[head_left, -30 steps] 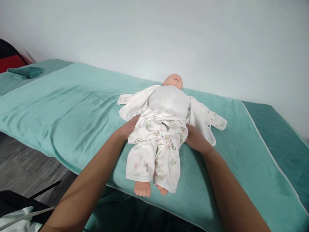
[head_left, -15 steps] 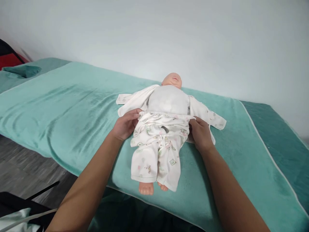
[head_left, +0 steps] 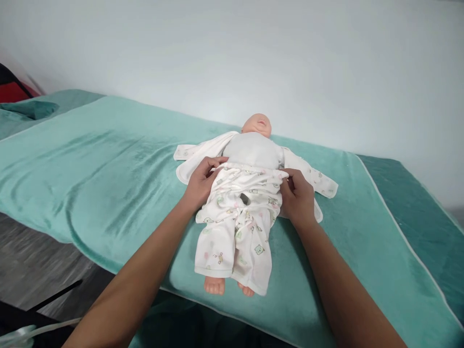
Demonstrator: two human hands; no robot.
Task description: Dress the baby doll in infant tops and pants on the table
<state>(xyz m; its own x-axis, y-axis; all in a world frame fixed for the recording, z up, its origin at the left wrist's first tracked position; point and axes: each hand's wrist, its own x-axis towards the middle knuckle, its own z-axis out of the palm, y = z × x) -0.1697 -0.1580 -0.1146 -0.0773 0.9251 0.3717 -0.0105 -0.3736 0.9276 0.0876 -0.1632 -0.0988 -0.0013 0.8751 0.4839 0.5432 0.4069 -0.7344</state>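
Note:
A baby doll [head_left: 256,124] lies on its back on a green cover, head toward the wall and feet toward me. Its printed white trousers [head_left: 250,232] reach up over the lower belly, with a dark opening at the crotch. My left hand [head_left: 206,181] pinches the waistband at the left side, fingertips on its top edge. At the right side of the waistband, my right hand [head_left: 297,195] is closed on the fabric. A white printed jacket [head_left: 308,176] lies spread open under the doll, sleeves out to both sides. The grey-white torso [head_left: 252,149] is bare above the waistband.
The green velvety cover [head_left: 108,169] spreads over a bed against a white wall [head_left: 232,53]. A folded green cloth [head_left: 31,110] lies at the far left, near something red and black. A pale cable [head_left: 50,327] runs at the lower left above the dark floor.
My left hand has moved right and slightly up along the waistband, fingers now over its top edge. My right hand has shifted slightly inward and up. The view has tilted a little.

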